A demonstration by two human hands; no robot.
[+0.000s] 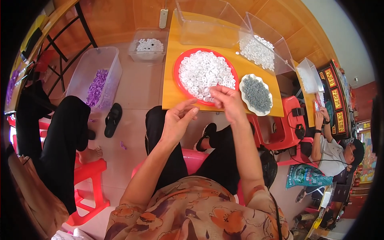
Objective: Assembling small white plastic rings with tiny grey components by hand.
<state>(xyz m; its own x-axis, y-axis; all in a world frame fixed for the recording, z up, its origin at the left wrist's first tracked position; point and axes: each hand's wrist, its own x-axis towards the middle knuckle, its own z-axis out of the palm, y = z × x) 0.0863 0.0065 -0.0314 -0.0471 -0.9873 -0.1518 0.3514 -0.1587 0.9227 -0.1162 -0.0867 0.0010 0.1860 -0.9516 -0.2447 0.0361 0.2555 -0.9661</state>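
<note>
My left hand (pixel 178 122) hangs just outside the front edge of the tabletop (pixel 169 88), fingers half bent, and my right hand (pixel 229 103) hovers at that edge with its fingertips drawn together; I can't tell whether either grips a small piece. The white pieces (pixel 206 72) are heaped in a round red tray (pixel 176 76) near the front left corner, and the scalloped dish (pixel 260 113) of grey pieces (pixel 257 94) sits by the front right corner. 2 clear bins stand toward the back edge, the right one (pixel 282 56) with more white pieces. A red chair (pixel 284 130) crowds the right edge; on the floor to the left are a tub (pixel 114 74) of purple pieces (pixel 97 88), a smaller tub (pixel 146 57) and a black sandal (pixel 113 120). My right hand hides part of the tray's rim, the heap buries its own lower layers, and the person (pixel 60 148) on my left is cut off by the dark rim of my view.
</note>
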